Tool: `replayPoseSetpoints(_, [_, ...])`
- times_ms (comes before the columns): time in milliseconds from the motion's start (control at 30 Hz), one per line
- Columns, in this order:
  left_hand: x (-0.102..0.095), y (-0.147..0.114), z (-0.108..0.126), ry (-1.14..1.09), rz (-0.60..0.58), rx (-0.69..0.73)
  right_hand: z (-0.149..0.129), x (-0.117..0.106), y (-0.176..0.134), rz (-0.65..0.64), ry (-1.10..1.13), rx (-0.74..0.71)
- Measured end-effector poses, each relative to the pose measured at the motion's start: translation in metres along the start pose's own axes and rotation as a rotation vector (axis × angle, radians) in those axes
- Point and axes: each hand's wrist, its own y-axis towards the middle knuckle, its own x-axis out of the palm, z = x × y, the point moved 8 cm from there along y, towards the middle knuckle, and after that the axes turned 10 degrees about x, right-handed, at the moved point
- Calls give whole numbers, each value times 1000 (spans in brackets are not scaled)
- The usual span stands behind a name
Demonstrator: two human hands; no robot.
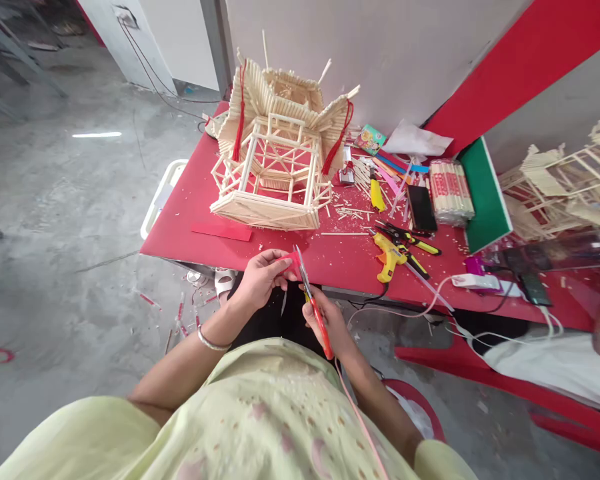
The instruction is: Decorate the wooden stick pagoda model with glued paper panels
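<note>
Head view, forward and down

My bare left hand (261, 281) is at the near edge of the red tabletop (175, 237), thumb pinched against fingers. My bare right hand (330, 325) sits just beside it, fingers curled into a grip. My left forearm (183, 367) and right forearm (380, 400) angle inward, converging before me.
</note>
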Motion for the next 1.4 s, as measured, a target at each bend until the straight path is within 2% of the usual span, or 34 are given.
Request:
replayPoseSetpoints(500, [-8, 2, -2, -7, 27, -18, -4, 8, 4, 21, 7, 31])
replayPoseSetpoints(867, [-6, 2, -3, -3, 29, -35, 0, 7, 6, 41, 32, 48])
replayPoseSetpoints(1100, [-8, 4, -4, 16, 39, -29, 11, 2, 9, 129, 61, 57])
replayPoseSetpoints(1267, [-10, 6, -6, 40, 32, 11, 10, -15, 6, 263, 72, 62])
replayPoseSetpoints(1400, [-10, 7, -7, 38, 27, 34, 5, -24, 2, 292, 27, 7])
